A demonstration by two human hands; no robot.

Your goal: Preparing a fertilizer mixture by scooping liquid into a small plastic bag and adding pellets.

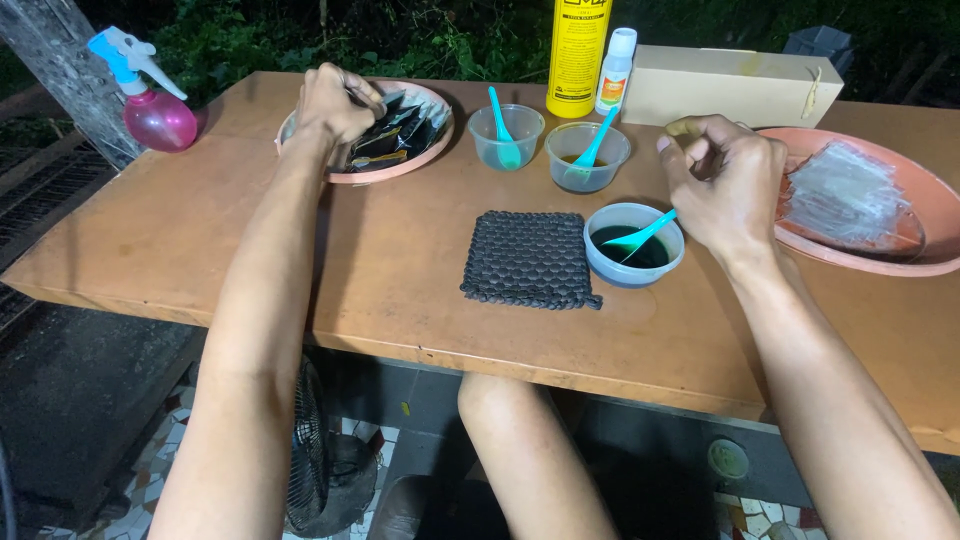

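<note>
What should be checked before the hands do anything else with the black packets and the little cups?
1. Left hand on the plate of black packets: ok, it rests on them; whether it grips one, cannot tell.
2. Right hand free: cannot tell, fingers are curled and may pinch something small.
3. Three cups upright, each with a teal spoon: ok.
4. Dark liquid in the near cup, not spilled: ok.
5. Black mat flat with nothing on it: ok.
6. Clear packets on the right plate: ok.
</note>
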